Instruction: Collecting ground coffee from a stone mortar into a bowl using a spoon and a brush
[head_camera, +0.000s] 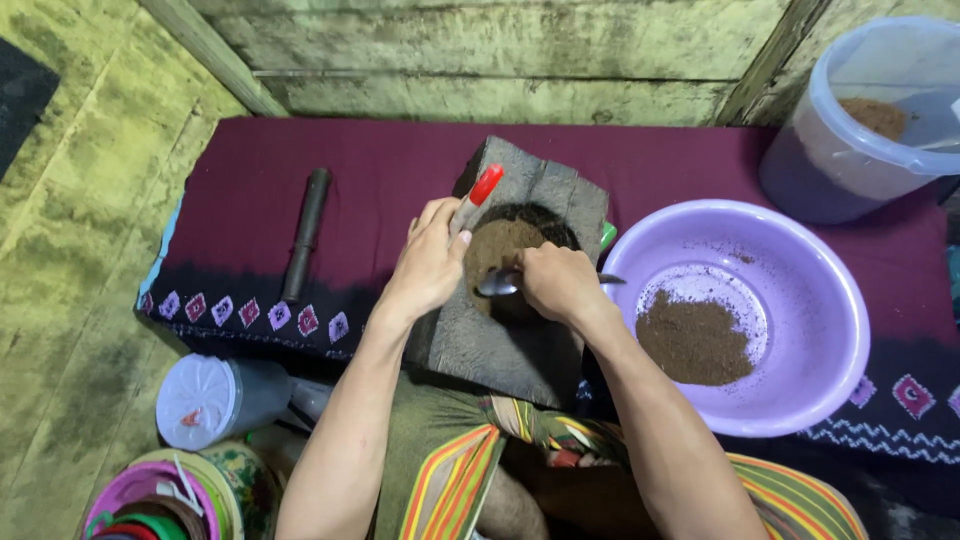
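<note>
Our right hand (553, 283) grips a metal spoon (497, 284) in loose, spill-prone brown powder (500, 243), left hand (430, 262) at 9 o'clock clamps a rigid red-handled tool (478, 195); we'd grip handles only, on the heavy stone mortar (510, 340).

Left of my stone mortar (520, 290) the maroon cloth (400, 160) lies open up to the dark pestle (305, 235); on the right, the purple basin (830, 290) crowds close.

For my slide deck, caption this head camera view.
Right hand spoons brown powder from a stone mortar; left hand holds a red-handled tool.
</note>
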